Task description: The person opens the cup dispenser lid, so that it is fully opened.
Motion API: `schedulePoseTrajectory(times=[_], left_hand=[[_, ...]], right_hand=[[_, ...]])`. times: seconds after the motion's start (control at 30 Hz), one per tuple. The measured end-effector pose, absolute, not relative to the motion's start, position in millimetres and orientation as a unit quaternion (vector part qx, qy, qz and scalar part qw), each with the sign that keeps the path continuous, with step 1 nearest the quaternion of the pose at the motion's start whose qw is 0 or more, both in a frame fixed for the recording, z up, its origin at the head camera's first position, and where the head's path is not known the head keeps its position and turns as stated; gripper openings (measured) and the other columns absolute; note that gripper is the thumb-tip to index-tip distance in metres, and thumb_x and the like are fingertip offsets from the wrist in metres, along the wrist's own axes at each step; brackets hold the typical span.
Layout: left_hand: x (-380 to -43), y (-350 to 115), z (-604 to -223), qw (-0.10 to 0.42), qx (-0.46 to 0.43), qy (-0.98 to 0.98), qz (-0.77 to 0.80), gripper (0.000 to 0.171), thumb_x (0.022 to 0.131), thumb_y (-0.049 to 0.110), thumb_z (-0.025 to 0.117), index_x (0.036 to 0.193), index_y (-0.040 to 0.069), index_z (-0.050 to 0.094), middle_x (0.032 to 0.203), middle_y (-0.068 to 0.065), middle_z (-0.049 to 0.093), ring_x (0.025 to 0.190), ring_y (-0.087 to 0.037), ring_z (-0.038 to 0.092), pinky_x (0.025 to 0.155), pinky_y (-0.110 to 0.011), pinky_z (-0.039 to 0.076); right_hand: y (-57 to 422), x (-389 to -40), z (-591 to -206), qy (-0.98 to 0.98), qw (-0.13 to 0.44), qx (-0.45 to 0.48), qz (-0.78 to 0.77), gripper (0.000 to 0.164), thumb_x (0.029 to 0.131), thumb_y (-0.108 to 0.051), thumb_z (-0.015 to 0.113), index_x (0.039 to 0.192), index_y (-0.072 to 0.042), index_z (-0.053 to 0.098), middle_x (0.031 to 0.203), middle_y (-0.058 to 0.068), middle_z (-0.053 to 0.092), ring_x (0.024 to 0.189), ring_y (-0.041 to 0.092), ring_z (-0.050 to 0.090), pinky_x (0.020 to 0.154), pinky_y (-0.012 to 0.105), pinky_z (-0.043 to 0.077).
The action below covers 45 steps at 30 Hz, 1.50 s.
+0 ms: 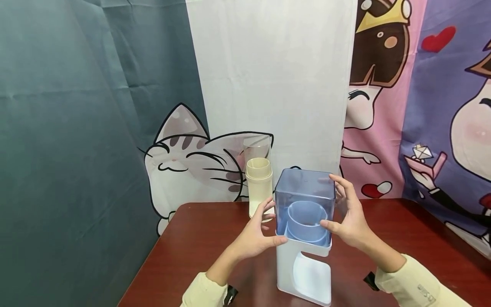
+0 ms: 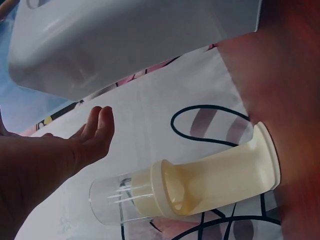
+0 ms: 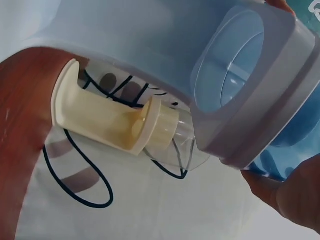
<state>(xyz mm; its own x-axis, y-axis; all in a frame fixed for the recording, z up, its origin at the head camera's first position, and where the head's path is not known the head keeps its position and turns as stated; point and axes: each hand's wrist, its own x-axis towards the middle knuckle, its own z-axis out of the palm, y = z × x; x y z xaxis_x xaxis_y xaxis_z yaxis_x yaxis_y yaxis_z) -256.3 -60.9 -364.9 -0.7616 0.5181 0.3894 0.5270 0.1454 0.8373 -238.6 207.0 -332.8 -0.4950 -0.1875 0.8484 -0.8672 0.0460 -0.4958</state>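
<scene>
A white C-shaped stand [image 1: 285,268] carries a translucent blue square container [image 1: 304,183] on top, with a round blue cylinder [image 1: 307,221] inside it. My left hand [image 1: 255,236] is at its left side, fingers spread. Its thumb is at the white rim, while its other fingers [image 2: 102,127] stand apart from the stand's side in the left wrist view. My right hand [image 1: 350,217] rests on the container's right side, thumb across the front face and index finger at the upper corner. Its remaining fingers are partly hidden behind the container.
A cream stand [image 1: 259,187] with a clear cylinder [image 1: 257,147] on top is behind, to the left of the white stand. Both stand on a reddish-brown table [image 1: 199,247]. A printed cloth backdrop [image 1: 268,68] hangs behind the table.
</scene>
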Motion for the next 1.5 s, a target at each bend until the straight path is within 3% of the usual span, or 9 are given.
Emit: schedulePoseTrajectory(times=[0.33, 0.63, 0.9, 1.1, 1.23, 1.5], left_hand=[[-258, -54, -374, -0.021, -0.380, -0.744, -0.549, 0.095, 0.079, 0.020, 0.082, 0.155, 0.022, 0.025, 0.149, -0.003, 0.041, 0.130, -0.022, 0.048, 0.098, -0.033, 0.045], [-255, -52, -381, -0.039, -0.376, -0.733, -0.566, 0.094, 0.079, 0.023, 0.082, 0.154, 0.019, 0.027, 0.140, -0.002, 0.048, 0.125, -0.017, 0.050, 0.096, -0.030, 0.048], [-257, -48, -387, -0.039, -0.370, -0.713, -0.594, 0.099, 0.075, 0.025, 0.086, 0.154, 0.019, 0.026, 0.135, -0.001, 0.049, 0.116, -0.016, 0.056, 0.092, -0.031, 0.051], [-257, -45, -394, -0.014, -0.368, -0.722, -0.586, 0.102, 0.071, 0.015, 0.088, 0.153, 0.017, 0.027, 0.135, -0.002, 0.050, 0.116, -0.017, 0.055, 0.095, -0.031, 0.049], [-258, -43, -394, 0.012, -0.354, -0.746, -0.564, 0.104, 0.068, 0.019, 0.091, 0.152, 0.018, 0.030, 0.131, 0.000, 0.053, 0.113, -0.017, 0.054, 0.096, -0.032, 0.047], [-259, -44, -395, 0.011, -0.352, -0.754, -0.555, 0.107, 0.066, 0.022, 0.092, 0.152, 0.022, 0.029, 0.132, 0.003, 0.052, 0.117, -0.017, 0.052, 0.098, -0.033, 0.045]], right_hand=[[206, -243, -332, -0.593, 0.254, 0.476, 0.597, 0.095, 0.074, -0.012, 0.080, 0.148, 0.008, 0.023, 0.139, 0.019, 0.047, 0.115, 0.025, 0.053, 0.086, 0.030, 0.053], [206, -242, -332, -0.597, 0.221, 0.481, 0.603, 0.096, 0.075, -0.009, 0.074, 0.152, 0.003, 0.016, 0.143, 0.016, 0.042, 0.119, 0.023, 0.050, 0.089, 0.030, 0.051], [210, -246, -335, -0.648, 0.233, 0.463, 0.557, 0.128, 0.057, -0.004, 0.089, 0.155, 0.000, 0.006, 0.146, 0.013, 0.039, 0.126, 0.020, 0.046, 0.094, 0.025, 0.048], [210, -248, -336, -0.660, 0.245, 0.461, 0.540, 0.121, 0.061, -0.004, 0.086, 0.154, 0.000, 0.008, 0.139, 0.012, 0.045, 0.119, 0.021, 0.050, 0.088, 0.026, 0.051], [210, -250, -336, -0.672, 0.253, 0.453, 0.528, 0.116, 0.065, -0.009, 0.084, 0.153, -0.001, 0.009, 0.137, 0.012, 0.047, 0.117, 0.021, 0.052, 0.087, 0.026, 0.052], [210, -250, -335, -0.691, 0.238, 0.412, 0.544, 0.111, 0.066, -0.010, 0.081, 0.153, -0.004, 0.012, 0.132, 0.009, 0.046, 0.115, 0.019, 0.050, 0.086, 0.028, 0.050]])
